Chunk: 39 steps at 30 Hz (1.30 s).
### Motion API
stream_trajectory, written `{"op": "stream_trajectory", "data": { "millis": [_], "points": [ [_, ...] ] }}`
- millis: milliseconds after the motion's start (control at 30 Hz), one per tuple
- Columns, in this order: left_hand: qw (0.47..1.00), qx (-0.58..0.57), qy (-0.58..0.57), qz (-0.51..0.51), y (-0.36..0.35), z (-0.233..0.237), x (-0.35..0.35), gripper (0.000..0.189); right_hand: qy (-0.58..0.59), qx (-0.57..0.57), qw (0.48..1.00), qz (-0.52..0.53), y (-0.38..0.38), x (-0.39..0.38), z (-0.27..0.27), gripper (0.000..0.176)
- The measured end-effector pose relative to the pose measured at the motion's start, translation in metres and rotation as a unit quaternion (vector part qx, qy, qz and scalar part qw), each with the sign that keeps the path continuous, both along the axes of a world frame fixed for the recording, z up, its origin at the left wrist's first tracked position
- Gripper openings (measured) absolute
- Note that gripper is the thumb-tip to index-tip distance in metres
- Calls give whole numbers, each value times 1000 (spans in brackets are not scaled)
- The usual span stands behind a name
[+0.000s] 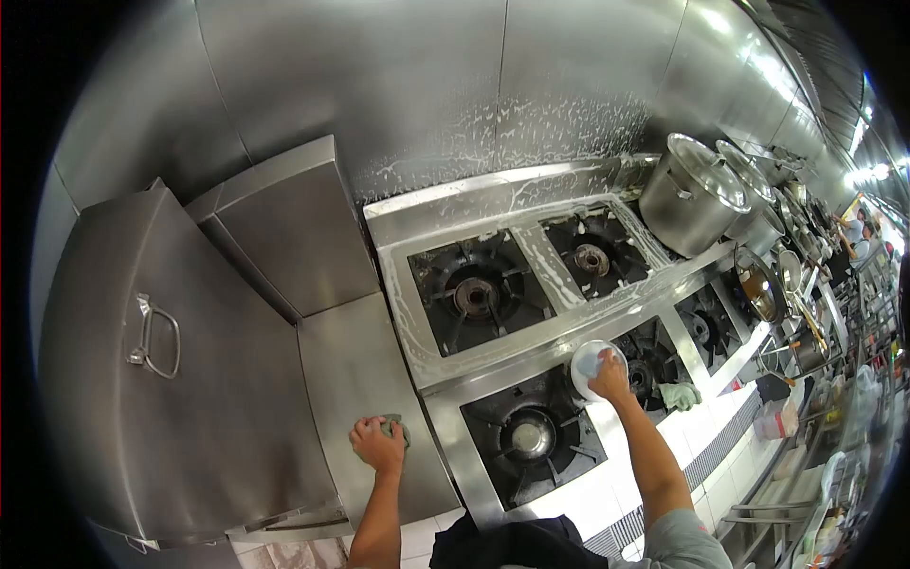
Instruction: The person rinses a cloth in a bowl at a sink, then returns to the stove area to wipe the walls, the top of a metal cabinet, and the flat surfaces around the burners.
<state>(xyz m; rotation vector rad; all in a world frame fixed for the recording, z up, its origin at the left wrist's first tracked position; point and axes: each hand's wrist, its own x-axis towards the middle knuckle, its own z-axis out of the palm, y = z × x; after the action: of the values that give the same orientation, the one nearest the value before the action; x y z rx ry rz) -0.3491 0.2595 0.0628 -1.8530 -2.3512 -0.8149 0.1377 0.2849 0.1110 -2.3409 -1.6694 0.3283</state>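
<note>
My left hand is closed over a green cloth, pressed on the flat steel counter left of the stove. Above the lower row of burners, my right hand grips a round white bowl. Its fingers lie over the bowl's opening, and I cannot make out the contents. White suds cover the raised rear stove top. A second pale green cloth hangs at the front edge of the stove.
A large lidded steel pot stands at the stove's right end, with more pots and pans beyond. Foam streaks the steel wall. A steel cabinet with a handle rises at left. People are at the far right.
</note>
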Motion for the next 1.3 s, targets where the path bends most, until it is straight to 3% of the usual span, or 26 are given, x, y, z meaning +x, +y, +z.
{"op": "stream_trajectory", "data": {
  "millis": [100, 233, 367, 467, 533, 667, 733, 833, 967, 1000, 1033, 1067, 1100, 1133, 1167, 1233, 1267, 1300],
  "points": [
    [998, 1, 32, 54, 6, -1, 3, 22, -10, 26, 999, -38, -4, -6, 17, 58],
    [996, -11, 59, 69, 9, -5, 6, 22, -101, -70, 990, -68, -20, -5, 17, 72],
    [990, -32, 97, 98, 6, 0, 14, 22, -110, -69, 991, -4, -19, -7, 24, 80],
    [989, -22, 125, 80, 8, -3, 15, 22, -122, -110, 986, -33, -13, -13, 26, 79],
    [990, -26, 119, 74, 8, 0, 18, 23, -150, -168, 974, 2, -8, -15, 35, 79],
    [987, -16, 134, 84, 9, -7, 15, 23, -145, -117, 982, -2, -7, -2, 12, 73],
    [987, -26, 133, 89, 10, -11, 13, 24, -9, -60, 997, -48, -10, 3, 19, 62],
    [988, -32, 124, 86, 8, -6, 15, 24, 40, 5, 994, -102, -15, 3, 31, 47],
    [989, -23, 121, 77, 10, -4, 15, 22, 143, 140, 966, -164, -20, 8, 24, 48],
    [989, -14, 117, 93, 9, 0, 17, 22, 166, 128, 963, -171, -22, 14, 15, 50],
    [987, -34, 121, 97, 4, 6, 23, 21, 179, 158, 951, -197, -25, 17, 1, 53],
    [985, -44, 125, 115, 6, 10, 23, 20, 295, 149, 913, -241, -28, 5, 29, 51],
    [986, -18, 132, 103, 6, -2, 13, 20, 468, 212, 829, -222, -28, 13, 6, 45],
    [986, 10, 141, 90, 7, -20, 6, 20, 516, 243, 797, -201, -28, 32, -32, 42],
    [988, 2, 129, 90, 6, -16, 6, 21, 578, 208, 757, -224, -30, 35, -34, 40],
    [994, -7, 71, 85, 8, -31, -3, 23, 738, 223, 597, -224, -30, 39, -29, 39],
    [995, 9, 61, 74, 10, -40, -5, 24, 773, 233, 557, -193, -28, 35, -15, 42],
    [996, 2, 29, 80, 12, -39, -4, 25, 792, 149, 539, -245, -24, 54, -13, 46]
  ]
}}
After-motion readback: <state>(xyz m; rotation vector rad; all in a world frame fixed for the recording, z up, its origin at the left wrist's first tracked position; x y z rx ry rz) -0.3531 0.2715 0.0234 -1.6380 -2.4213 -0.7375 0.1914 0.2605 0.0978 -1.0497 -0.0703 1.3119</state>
